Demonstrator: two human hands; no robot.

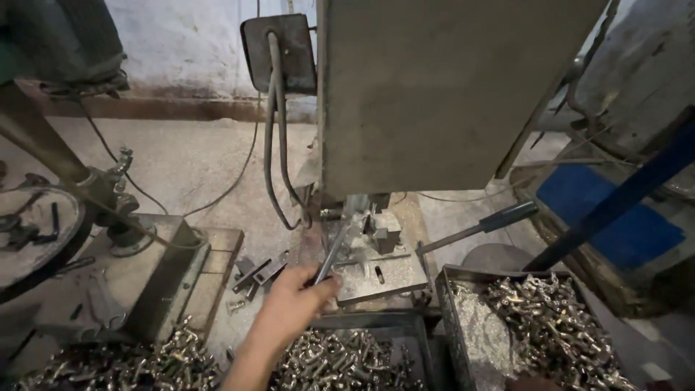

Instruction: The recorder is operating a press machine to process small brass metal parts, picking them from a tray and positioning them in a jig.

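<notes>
My left hand (293, 300) reaches up from the bottom middle and is closed around the lower end of a thin metal rod (334, 250). The rod slants up to the right, with its tip at the small metal fixture (381, 230) on the grey steel base plate (384, 279) under the big machine body (434, 94). Just below my hand, a tray (340, 358) holds several small shiny metal parts. My right hand is out of sight.
A lever with a black grip (508, 216) sticks out to the right of the plate. At the right stands a metal box of shiny parts and shavings (536, 326). More parts are heaped at lower left (123, 362). A wheel (32, 232) is at far left, and cables (274, 145) hang from the machine.
</notes>
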